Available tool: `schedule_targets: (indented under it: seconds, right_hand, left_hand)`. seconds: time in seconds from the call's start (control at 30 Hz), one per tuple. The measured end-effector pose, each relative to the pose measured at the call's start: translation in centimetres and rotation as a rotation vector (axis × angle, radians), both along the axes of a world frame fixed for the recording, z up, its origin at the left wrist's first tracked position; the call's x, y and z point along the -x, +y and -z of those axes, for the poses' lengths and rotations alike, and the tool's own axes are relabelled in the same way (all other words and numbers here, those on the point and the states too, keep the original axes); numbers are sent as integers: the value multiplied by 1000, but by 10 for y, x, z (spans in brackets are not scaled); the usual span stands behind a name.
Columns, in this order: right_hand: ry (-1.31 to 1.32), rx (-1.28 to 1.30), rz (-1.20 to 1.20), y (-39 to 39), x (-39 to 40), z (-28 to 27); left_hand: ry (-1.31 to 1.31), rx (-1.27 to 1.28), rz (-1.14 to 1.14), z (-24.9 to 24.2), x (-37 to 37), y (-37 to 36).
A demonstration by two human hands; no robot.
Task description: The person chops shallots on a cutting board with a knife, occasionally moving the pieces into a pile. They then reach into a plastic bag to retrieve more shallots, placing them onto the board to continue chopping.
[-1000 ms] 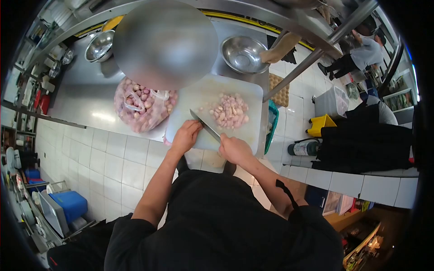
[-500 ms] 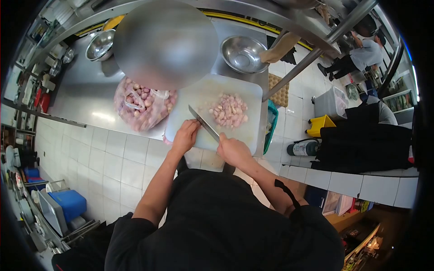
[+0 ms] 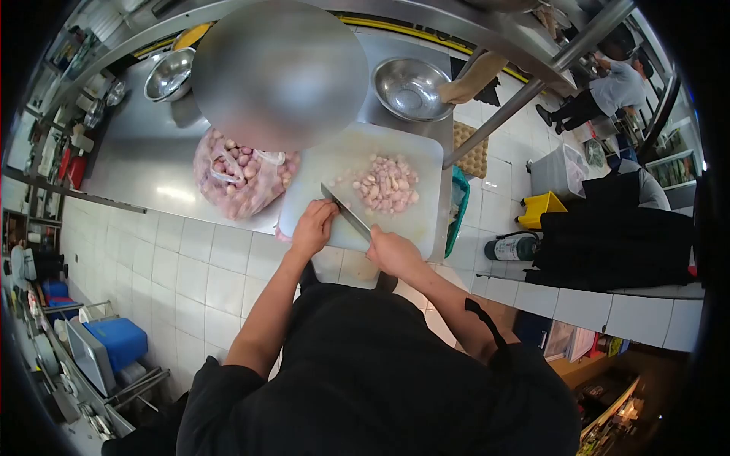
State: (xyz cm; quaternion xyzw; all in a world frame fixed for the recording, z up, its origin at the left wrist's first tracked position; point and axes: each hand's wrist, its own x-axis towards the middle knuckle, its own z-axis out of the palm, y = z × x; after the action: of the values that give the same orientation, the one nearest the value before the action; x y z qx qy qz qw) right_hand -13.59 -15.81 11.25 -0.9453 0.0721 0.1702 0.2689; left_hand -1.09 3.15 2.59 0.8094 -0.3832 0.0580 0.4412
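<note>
My right hand (image 3: 394,251) is wrapped round the handle of a kitchen knife (image 3: 350,216). Its blade slants up and left across the white cutting board (image 3: 407,229), close against my left fingertips. My left hand (image 3: 315,226) rests on the board's near left part with its fingers bent together; whatever they pinch is hidden. Right of the blade lies a pile of peeled shallots (image 3: 386,186), pale pink, with a few small bits beside it. A clear plastic bag of unpeeled shallots (image 3: 242,178) stands against the board's left side.
A metal bowl (image 3: 411,90) sits behind the board, with another bowl (image 3: 170,74) farther left on the steel table (image 3: 141,152). A teal bin (image 3: 458,209) and egg trays (image 3: 469,148) are at the right. A slanted post (image 3: 502,125) rises there. Another person (image 3: 614,91) stands far right.
The knife's tip has dropped slightly toward me and right, while my right hand stays around the handle. My left hand keeps nearly the same place. The view has shifted a little.
</note>
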Motion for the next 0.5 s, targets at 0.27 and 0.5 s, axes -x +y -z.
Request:
schedule_targets:
  seconds: [0.27, 0.5]
  right_hand:
    - [22, -88, 28, -20, 2, 16]
    - [25, -15, 99, -35, 16, 10]
  left_hand:
    - [14, -3, -26, 1, 1, -4]
    - [-38, -49, 25, -5, -4, -10]
